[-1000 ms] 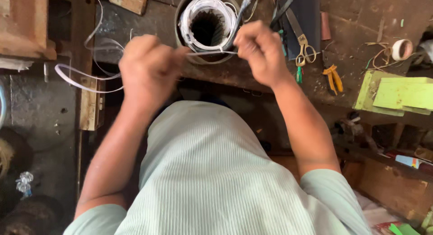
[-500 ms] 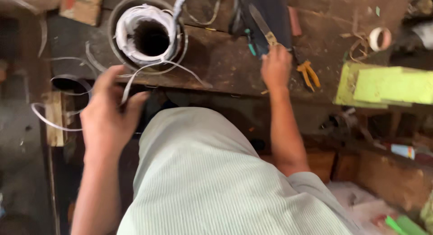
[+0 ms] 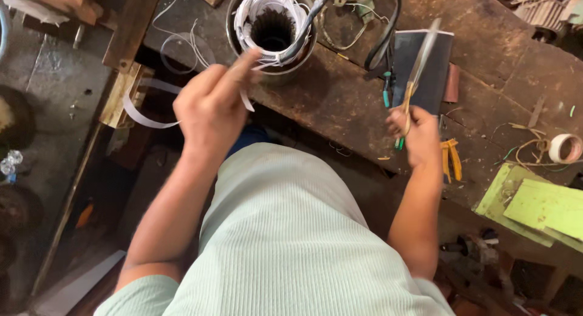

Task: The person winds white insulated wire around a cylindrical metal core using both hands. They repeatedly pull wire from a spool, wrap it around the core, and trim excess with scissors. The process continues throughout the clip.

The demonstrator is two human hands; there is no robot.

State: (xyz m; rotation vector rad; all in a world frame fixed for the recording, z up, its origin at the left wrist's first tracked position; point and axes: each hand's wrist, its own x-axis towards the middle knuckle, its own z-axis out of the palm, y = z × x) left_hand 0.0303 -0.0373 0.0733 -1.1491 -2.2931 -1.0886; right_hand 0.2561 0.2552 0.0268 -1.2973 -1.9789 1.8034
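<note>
I am looking down over a pale green ribbed shirt at a worn wooden workbench. My left hand is curling its fingers inward, clenched about a thin white strip; the forefinger is reaching toward the rim of the round metal cylinder, and the strip is trailing down and off to the left of the hand in a loose curve. Whether the fingertip is touching the rim I cannot tell, as the hand is blurred. The cylinder is standing upright near the bench's near edge, its dark bore lined with white strips, and a dark cable is arching over it. My right hand is closing around the handles of a pair of scissors, fingers wrapped tight, with the long blades pointing away from me above a dark flat slab. Just beside that hand, yellow-handled pliers are lying on the bench. Farther right, a roll of tape is sitting near yellow-green sheets.
</note>
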